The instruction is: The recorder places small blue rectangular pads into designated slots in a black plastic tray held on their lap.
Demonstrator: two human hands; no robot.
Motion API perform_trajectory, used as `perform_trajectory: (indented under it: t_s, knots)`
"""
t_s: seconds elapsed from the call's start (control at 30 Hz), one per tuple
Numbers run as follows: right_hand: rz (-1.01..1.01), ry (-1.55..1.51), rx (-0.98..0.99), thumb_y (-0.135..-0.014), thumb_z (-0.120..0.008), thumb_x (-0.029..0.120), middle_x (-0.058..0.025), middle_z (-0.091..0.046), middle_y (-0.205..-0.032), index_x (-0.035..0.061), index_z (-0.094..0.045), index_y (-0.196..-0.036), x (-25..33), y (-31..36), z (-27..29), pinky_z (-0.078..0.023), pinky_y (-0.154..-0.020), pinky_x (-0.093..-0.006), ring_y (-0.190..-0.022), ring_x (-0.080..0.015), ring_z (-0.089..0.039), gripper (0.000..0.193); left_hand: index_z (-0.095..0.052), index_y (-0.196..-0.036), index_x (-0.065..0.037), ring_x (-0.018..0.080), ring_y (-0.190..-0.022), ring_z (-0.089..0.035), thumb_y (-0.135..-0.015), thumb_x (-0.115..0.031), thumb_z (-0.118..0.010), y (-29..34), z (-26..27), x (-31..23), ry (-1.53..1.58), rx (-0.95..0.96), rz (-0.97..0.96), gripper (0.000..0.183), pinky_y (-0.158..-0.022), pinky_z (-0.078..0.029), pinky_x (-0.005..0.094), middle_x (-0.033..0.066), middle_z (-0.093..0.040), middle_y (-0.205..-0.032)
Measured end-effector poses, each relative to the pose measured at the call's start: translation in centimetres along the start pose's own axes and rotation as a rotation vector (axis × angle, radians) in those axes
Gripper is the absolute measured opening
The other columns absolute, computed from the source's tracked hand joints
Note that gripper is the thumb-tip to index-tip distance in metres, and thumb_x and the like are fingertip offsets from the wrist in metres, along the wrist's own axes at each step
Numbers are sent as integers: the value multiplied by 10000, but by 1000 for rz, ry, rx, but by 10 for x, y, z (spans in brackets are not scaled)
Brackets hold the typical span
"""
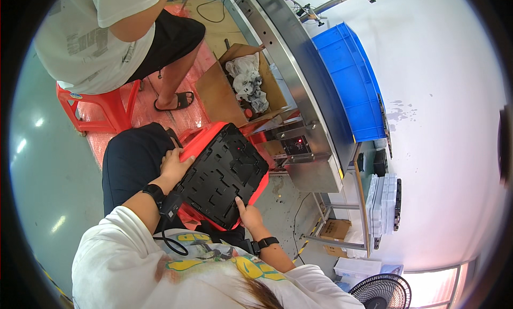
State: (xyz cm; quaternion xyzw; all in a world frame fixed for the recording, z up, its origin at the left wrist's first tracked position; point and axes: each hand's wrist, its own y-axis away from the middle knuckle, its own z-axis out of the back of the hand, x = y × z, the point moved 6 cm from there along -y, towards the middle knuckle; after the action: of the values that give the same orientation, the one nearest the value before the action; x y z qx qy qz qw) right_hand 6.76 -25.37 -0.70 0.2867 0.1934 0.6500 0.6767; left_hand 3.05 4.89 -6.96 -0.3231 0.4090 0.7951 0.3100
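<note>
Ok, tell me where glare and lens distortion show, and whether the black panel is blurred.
Head view: the window at lower right is washed out; head view: bright glare spots dot the floor at left; head view: the long metal bench bows, corners go black; head view: the black panel shows no obvious blur.

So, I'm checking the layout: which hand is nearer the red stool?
Left. In view, the left hand is below and right of the red stool; the right hand is lower and farther right.
</note>
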Motion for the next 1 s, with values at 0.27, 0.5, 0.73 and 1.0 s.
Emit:
perform_trajectory:
  t_s: [0.27, 0.5, 0.73, 1.0]
  knots:
    - [2, 14, -40, -852, -252, 675, -215, -608, -616, -58, -639, -684, -7, -5, -3, -464, -743, -431, -750, -370, -629, 846, -519, -1192, -66, 386, -1132, -449, -760, -549, -603, 11, 11, -18, 46, -9, 20, 653, -971, -358, 422, 213, -487, -1194]
    - [0, -1, -16, -852, -259, 673, -208, -597, -583, -56, -637, -663, -3, -1, -2, -468, -732, -426, -726, -368, -629, 842, -516, -1197, -63, 386, -1117, -449, -767, -555, -592, 6, 5, -7, 12, -22, 2, 658, -971, -351, 419, 214, -487, -1190]
    - [6, -5, -46, -849, -268, 672, -204, -594, -573, -55, -636, -650, -5, -3, -1, -471, -728, -423, -717, -364, -630, 839, -498, -1234, -76, 364, -1162, -425, -746, -592, -591, 12, 11, -18, 12, 27, 36, 716, -990, -341, 419, 185, -455, -1252]
    - [6, 5, -41, -852, -269, 667, -210, -594, -580, -52, -635, -643, -2, -1, 0, -468, -722, -428, -717, -369, -627, 834, -517, -1195, -67, 395, -1118, -448, -782, -551, -578, 5, 6, -7, 41, -29, 18, 639, -969, -354, 423, 210, -490, -1188]
